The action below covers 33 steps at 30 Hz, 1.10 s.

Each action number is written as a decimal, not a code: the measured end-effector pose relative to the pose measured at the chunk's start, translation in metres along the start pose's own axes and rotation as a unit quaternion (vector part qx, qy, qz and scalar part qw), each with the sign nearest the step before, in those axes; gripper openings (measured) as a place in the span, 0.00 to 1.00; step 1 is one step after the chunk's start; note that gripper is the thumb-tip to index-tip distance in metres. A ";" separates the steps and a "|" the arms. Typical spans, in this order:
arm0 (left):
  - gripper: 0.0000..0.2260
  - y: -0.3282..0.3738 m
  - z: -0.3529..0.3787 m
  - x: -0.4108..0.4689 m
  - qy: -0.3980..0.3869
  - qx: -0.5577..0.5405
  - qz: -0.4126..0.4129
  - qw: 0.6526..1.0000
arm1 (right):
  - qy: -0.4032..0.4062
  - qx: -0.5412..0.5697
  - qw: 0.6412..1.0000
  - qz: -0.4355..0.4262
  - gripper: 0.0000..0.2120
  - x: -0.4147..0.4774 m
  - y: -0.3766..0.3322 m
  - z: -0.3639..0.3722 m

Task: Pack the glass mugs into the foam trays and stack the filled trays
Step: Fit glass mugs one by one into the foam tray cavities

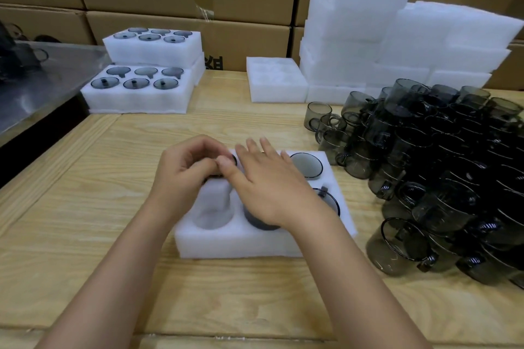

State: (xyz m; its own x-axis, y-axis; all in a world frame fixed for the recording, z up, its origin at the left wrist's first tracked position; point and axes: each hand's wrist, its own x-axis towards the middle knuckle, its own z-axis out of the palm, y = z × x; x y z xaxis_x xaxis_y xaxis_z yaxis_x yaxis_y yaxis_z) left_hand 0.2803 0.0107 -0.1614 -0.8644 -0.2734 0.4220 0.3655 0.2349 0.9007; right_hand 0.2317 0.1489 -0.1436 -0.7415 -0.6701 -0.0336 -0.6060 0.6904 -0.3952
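Gripping mug (234, 160), left hand (184, 170); right hand (272, 190) flat over foam tray (241, 243).

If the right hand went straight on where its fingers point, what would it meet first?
Probably nothing close. The right hand aims across bare table into the gap between the filled trays and the empty tray, then reaches the cardboard boxes. Depth is unclear.

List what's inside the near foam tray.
The foam tray holds a back-right mug, a front-right mug and a front-middle mug; its front-left pocket is empty. Left hand and right hand hide the rest.
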 end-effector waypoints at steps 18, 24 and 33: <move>0.14 -0.043 -0.012 0.010 0.088 -0.100 -0.156 0.979 | 0.009 -0.118 0.993 0.007 0.32 -0.001 0.004 0.023; 0.17 -0.042 -0.011 0.011 0.097 -0.094 -0.168 0.976 | 0.173 -0.077 0.982 -0.003 0.31 -0.031 -0.001 0.005; 0.18 -0.044 -0.011 0.013 0.106 -0.100 -0.175 0.974 | 0.418 -0.186 0.837 0.300 0.20 -0.117 0.086 -0.035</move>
State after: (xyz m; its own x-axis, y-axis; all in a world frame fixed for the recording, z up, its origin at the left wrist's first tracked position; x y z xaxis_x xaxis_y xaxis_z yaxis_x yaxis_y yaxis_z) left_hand 0.2565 -0.0134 -0.1948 -0.8651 -0.4954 0.0785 0.1400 -0.0882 0.9862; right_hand 0.2568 0.2962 -0.1416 -0.7922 0.1459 0.5925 0.0154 0.9755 -0.2196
